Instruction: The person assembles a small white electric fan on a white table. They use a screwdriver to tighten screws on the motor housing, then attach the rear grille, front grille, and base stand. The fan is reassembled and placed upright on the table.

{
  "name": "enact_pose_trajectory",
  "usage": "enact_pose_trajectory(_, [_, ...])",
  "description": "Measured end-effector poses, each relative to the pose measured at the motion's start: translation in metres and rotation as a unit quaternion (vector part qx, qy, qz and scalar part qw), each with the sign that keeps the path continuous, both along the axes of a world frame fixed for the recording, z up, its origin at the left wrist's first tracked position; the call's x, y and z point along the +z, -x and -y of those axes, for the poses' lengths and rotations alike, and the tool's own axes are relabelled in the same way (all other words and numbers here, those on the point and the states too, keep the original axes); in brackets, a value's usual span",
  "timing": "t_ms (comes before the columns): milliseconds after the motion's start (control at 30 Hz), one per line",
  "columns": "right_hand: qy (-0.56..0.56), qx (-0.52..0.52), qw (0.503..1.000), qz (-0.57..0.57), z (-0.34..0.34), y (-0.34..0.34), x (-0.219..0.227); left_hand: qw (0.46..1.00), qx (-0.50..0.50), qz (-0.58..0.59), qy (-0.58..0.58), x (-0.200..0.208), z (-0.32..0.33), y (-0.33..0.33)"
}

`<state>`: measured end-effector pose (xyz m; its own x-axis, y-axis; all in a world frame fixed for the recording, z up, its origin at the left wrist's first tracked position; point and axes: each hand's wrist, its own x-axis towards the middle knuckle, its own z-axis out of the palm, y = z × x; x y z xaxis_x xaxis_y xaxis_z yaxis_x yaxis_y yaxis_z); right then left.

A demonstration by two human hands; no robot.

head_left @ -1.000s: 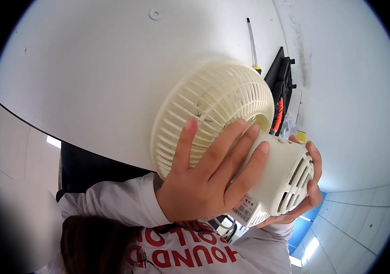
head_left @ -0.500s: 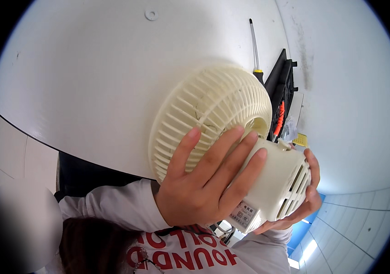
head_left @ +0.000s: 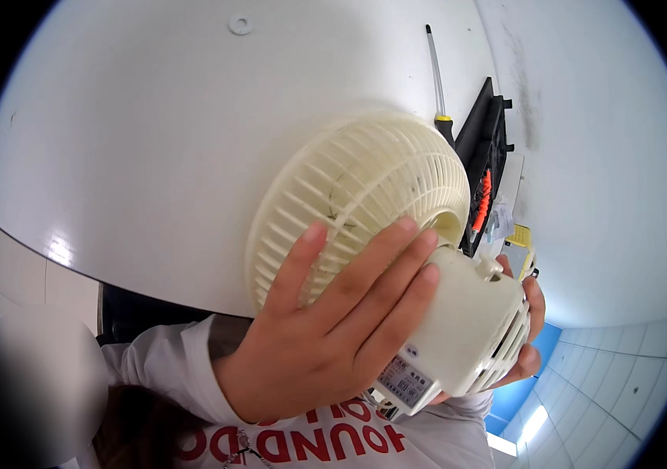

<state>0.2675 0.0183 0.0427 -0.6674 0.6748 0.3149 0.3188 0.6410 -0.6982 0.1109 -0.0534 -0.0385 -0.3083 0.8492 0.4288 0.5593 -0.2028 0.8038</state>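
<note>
A cream electric fan (head_left: 474,324) lies tilted, with its ribbed round guard (head_left: 380,168) to the left and its slotted motor housing toward the lower right. My left hand (head_left: 318,336) presses across the guard and housing, fingers stretched out and slightly spread. On the far side of the housing, the fingers of my right hand (head_left: 534,309) curl around its edge; the palm is hidden behind it. A small label (head_left: 404,381) shows on the housing below my left hand. Several dark marks or wires are visible through the guard's ribs.
Beyond the guard, a screwdriver (head_left: 437,74) lies on the white table (head_left: 154,156). Beside it is an open black tool case (head_left: 478,133) with an orange coil (head_left: 482,202). A yellow object (head_left: 519,236) stands behind the housing. A white ring (head_left: 240,25) lies at the far side.
The fan has turned slightly and its housing has come a little lower in view. My left hand has shifted left and down along with it, still touching the fan.
</note>
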Motion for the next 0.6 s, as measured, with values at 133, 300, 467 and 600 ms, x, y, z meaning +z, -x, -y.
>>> enact_pose_trajectory(133, [0.035,-0.004,0.997,-0.064,0.005,0.000,-0.001,0.999,-0.018,-0.031,0.006,-0.002,0.002,0.005])
enact_pose_trajectory(300, [0.085,-0.010,0.993,-0.077,0.009,0.009,0.003,0.998,-0.020,-0.056,0.020,-0.006,0.001,0.006])
enact_pose_trajectory(467, [0.017,0.010,0.992,-0.123,0.007,0.003,-0.012,0.994,-0.019,-0.101,0.021,-0.007,-0.002,0.009])
enact_pose_trajectory(600, [-0.047,0.003,0.989,-0.140,0.004,0.010,-0.022,0.993,-0.035,-0.107,0.035,-0.007,-0.001,0.011])
